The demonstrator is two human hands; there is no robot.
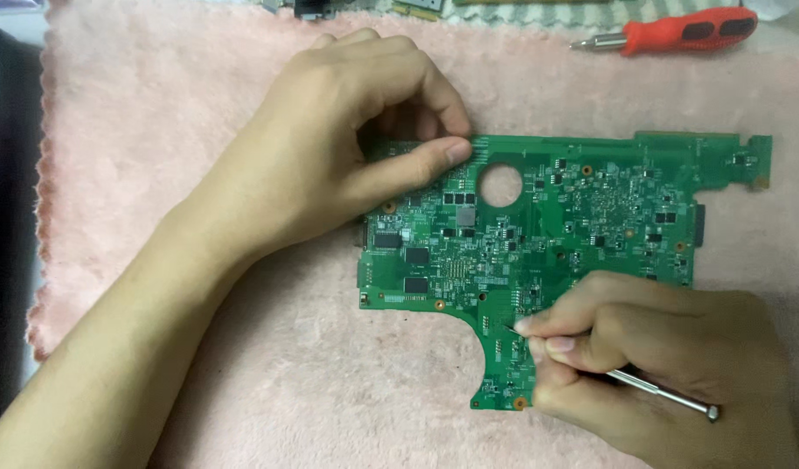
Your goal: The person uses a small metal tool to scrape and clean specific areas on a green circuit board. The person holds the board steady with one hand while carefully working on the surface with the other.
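While our left hand (330, 139) pinches the top edge of the green circuit board (547, 234) lying on the pink cloth (156, 130), our right hand (651, 365), fingers closed round a thin metal tool (669, 395), sets its tip on the board's lower part, so steady, light pressure seems called for

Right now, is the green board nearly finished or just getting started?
Looks midway, though it is hard to be sure. Done: the green circuit board lies bare on the pink cloth. In hand: the left hand pinches its top edge while the right hand presses a thin metal tool onto the lower part. Left: the red screwdriver sits unused.
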